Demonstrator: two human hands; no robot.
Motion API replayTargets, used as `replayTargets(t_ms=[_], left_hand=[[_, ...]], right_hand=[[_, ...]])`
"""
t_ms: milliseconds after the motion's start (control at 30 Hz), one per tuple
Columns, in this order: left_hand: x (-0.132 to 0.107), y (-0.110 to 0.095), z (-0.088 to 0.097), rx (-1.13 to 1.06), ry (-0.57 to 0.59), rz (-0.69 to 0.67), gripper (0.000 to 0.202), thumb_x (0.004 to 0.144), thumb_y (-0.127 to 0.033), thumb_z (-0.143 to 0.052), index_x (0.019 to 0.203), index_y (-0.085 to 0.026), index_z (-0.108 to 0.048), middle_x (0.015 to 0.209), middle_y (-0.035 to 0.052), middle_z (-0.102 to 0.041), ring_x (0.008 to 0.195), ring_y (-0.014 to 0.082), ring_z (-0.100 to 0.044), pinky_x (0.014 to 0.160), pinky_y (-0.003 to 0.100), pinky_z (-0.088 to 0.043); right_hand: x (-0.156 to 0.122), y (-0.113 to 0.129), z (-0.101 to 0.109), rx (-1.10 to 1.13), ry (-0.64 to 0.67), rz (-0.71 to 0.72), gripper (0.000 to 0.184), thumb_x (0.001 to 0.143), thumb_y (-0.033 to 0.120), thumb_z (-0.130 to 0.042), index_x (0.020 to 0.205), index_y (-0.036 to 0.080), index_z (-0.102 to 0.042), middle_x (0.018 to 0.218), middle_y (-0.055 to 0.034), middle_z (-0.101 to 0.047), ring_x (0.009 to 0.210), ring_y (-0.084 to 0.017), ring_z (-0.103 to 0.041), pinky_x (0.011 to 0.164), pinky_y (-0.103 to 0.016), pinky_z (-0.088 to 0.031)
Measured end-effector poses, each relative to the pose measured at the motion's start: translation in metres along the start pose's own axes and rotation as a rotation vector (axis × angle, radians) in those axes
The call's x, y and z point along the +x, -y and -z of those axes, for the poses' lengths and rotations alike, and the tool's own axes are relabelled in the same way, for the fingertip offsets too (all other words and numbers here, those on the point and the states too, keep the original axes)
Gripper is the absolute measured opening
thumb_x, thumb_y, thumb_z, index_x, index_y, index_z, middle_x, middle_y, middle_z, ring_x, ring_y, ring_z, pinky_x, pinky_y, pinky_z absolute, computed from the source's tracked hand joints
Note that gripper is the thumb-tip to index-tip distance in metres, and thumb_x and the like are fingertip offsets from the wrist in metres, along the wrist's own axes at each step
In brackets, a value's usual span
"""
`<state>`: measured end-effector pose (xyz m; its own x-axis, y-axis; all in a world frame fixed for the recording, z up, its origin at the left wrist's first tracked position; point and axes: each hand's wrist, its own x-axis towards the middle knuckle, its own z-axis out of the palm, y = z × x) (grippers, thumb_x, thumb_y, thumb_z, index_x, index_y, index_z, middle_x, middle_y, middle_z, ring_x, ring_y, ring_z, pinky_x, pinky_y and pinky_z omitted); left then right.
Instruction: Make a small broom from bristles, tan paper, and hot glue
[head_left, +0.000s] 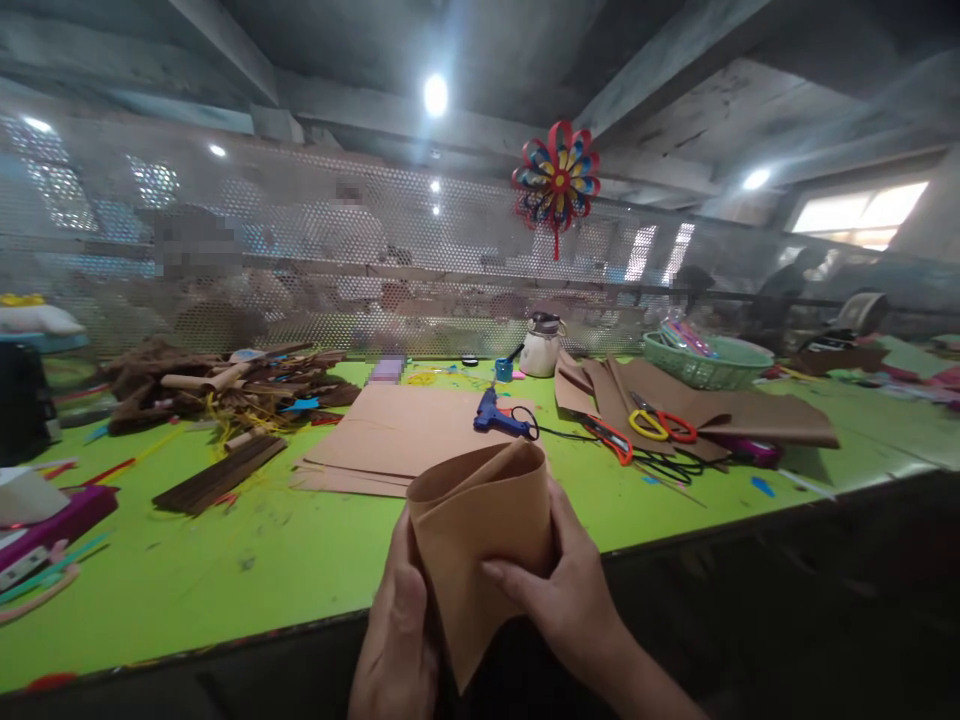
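A sheet of brown kraft paper [484, 540] is rolled into a wide, loose cone in front of the table's near edge. Its open end faces up and its point hangs down. My left hand [401, 620] is wrapped round the paper's left side. On the other side my right hand [559, 590] grips it, thumb pressed on the front and fingers hidden behind. Just beyond lies a stack of flat brown sheets [382, 430], with a blue hot glue gun [499, 415] on its right part.
Scissors with yellow and red handles [664, 425] and an orange-red utility knife [611, 440] lie right on brown paper. Paper scraps [232, 390] heap at left. A green basket [709, 365], a white jug [541, 350] and a purple power strip [56, 530] stand around the green table [300, 560].
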<state>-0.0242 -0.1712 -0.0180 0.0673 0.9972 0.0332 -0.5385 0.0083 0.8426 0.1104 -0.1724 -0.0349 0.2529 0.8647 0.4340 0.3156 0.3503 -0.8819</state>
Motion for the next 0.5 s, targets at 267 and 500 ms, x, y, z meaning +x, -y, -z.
replayTargets(t_ms=[267,500], left_hand=[[0.003,0.000,-0.005,0.283,-0.147,-0.094,0.057,0.061,-0.046,-0.078,0.107,-0.018,-0.061,0.091,0.0068,-0.071,0.086,0.0264,-0.066,0.069,0.028,-0.056],[0.003,-0.014,0.001,0.236,-0.114,0.044,0.055,0.051,-0.039,-0.085,0.097,-0.019,-0.062,0.080,0.0045,-0.073,0.072,0.0271,-0.069,0.062,0.032,-0.057]], right_hand=[[-0.004,0.008,0.004,-0.003,0.080,0.019,0.078,0.066,0.030,-0.076,0.134,0.022,-0.039,0.123,-0.0090,-0.058,0.109,-0.025,-0.056,0.093,-0.037,-0.047],[0.002,0.017,0.019,0.382,0.386,0.017,0.042,0.081,0.042,-0.062,0.117,0.020,-0.054,0.107,-0.0076,-0.065,0.095,-0.022,-0.061,0.078,-0.031,-0.052]])
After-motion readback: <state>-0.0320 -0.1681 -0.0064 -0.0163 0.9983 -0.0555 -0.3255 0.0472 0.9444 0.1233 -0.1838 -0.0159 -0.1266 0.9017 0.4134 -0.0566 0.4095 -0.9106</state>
